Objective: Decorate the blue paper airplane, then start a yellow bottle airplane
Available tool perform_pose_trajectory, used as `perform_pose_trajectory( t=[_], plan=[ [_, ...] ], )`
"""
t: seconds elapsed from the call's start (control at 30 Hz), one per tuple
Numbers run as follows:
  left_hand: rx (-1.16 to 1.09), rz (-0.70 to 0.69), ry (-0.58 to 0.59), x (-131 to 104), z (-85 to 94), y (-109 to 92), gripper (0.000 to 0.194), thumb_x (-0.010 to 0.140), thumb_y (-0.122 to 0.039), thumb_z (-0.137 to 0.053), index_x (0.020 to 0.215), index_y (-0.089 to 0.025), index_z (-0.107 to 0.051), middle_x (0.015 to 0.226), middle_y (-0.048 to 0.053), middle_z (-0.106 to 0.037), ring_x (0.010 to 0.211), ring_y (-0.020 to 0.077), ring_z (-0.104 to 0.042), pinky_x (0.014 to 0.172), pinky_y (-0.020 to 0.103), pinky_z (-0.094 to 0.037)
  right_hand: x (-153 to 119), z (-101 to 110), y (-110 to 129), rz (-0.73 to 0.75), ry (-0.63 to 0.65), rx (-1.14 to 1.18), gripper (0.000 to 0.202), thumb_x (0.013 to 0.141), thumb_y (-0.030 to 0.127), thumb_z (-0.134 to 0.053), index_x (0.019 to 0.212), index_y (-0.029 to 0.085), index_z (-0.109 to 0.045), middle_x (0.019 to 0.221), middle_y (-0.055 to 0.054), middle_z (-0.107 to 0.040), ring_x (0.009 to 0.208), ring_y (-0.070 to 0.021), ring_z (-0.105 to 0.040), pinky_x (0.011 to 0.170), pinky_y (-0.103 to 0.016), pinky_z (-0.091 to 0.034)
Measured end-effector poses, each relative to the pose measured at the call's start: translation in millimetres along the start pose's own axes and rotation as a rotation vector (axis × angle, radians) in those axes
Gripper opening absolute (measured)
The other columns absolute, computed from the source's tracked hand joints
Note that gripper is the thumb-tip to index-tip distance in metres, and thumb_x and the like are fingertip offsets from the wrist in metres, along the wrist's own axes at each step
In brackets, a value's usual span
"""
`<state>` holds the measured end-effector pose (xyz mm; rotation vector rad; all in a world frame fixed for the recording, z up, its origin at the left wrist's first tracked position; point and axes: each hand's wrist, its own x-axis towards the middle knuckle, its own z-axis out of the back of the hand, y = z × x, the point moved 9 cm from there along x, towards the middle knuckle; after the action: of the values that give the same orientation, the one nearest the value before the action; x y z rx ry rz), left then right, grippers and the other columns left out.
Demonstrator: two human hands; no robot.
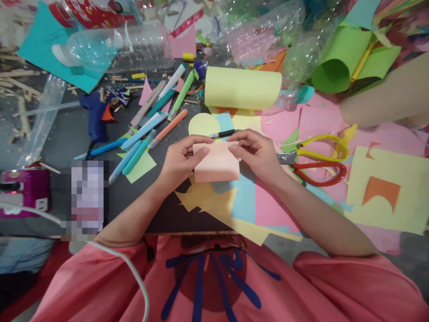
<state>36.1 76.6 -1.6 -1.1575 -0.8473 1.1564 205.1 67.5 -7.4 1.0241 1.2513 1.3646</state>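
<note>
A small pale pink sheet of paper, bent into a curve, is held up between my two hands. My left hand pinches its left side with thumb and fingers. At the opposite side my right hand grips the upper right corner the same way. Just behind the paper lies a black pen, beside a round pale yellow paper piece. Scissors with one yellow and one red handle rest to the right of my right hand. Beyond my hands is a rolled pale yellow paper tube.
Several markers lie left of centre, near a blue glue gun. Clear plastic bottles line the back. Coloured paper scraps cover the right and front. A green paper roll stands by another person's arm. A white cable crosses lower left.
</note>
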Motion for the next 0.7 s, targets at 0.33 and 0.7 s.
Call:
perform_pose_trajectory(
  t=[0.33,0.7],
  plan=[
    [0.05,-0.012,0.001,0.1,1.1,0.9,0.025,0.083,-0.036,-0.068,0.097,-0.018,-0.078,0.097,0.006,-0.078,0.075,0.0147,-0.067,0.062,0.023,-0.051,-0.1,0.5,-0.5,-0.003,0.008,0.004,0.034,0.083,0.056,-0.074,0.09,0.024,-0.067,0.058,0.005,-0.052,0.056,-0.0125,-0.046,0.055,-0.028,-0.037],
    [0.084,-0.021,-0.023,1.3,4.0,0.1,0.026,0.082,-0.04,-0.069,0.093,-0.019,-0.08,0.088,0.004,-0.078,0.074,0.016,-0.067,0.062,0.024,-0.049,0.6,0.7,-0.1,0.015,0.004,0.002,0.033,0.082,0.056,-0.074,0.09,0.024,-0.067,0.056,0.006,-0.049,0.056,-0.0127,-0.045,0.055,-0.028,-0.037]
  ],
)
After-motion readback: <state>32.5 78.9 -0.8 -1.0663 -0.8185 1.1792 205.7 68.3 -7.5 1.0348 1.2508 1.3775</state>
